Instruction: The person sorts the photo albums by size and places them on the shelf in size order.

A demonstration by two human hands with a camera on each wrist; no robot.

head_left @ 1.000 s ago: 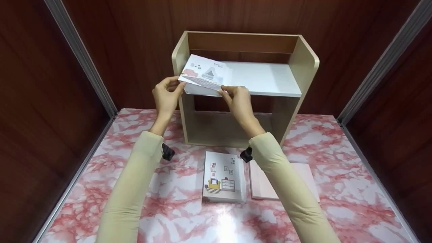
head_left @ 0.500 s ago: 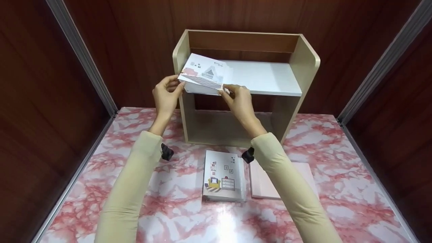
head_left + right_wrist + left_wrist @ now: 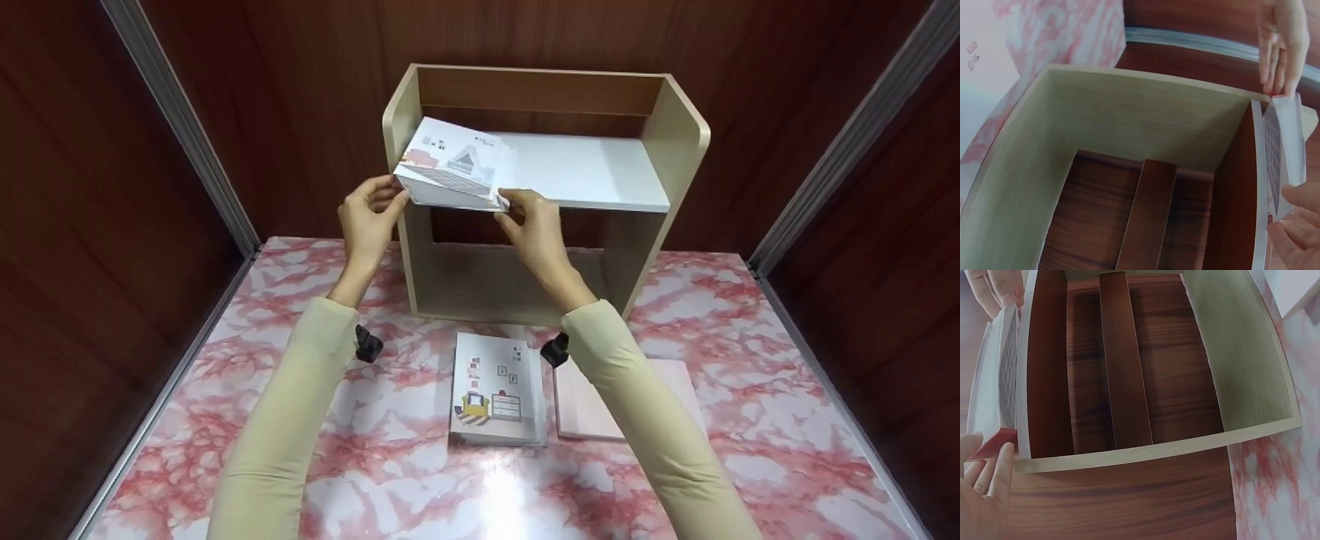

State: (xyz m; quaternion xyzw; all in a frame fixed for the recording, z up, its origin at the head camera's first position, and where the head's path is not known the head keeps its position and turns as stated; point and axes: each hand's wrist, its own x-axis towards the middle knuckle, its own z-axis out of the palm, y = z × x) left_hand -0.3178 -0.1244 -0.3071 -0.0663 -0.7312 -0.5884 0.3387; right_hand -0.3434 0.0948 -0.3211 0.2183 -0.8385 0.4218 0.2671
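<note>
A white book (image 3: 454,157) with a printed room scene lies at an angle on the upper shelf (image 3: 581,172), at its left end. My left hand (image 3: 366,217) pinches the book's near left corner between thumb and fingers. A red patch (image 3: 996,443) shows at that corner in the left wrist view. On the near right corner, my right hand (image 3: 536,229) has its thumb below and its fingers above. The right wrist view shows the right hand's fingers (image 3: 1300,194) at the book's edge. The page block's near side faces me.
The light wooden bookcase (image 3: 688,142) stands against a dark wood panel. In front of it, a thick white book (image 3: 487,382) with a yellow armchair picture lies on the red-and-white marbled table (image 3: 390,480). A pale pink book (image 3: 675,382) lies partly under my right sleeve.
My right hand has shifted slightly right to the book's corner, and more of the page edge shows. My left thumb has slid a little lower. The book has hardly moved.
</note>
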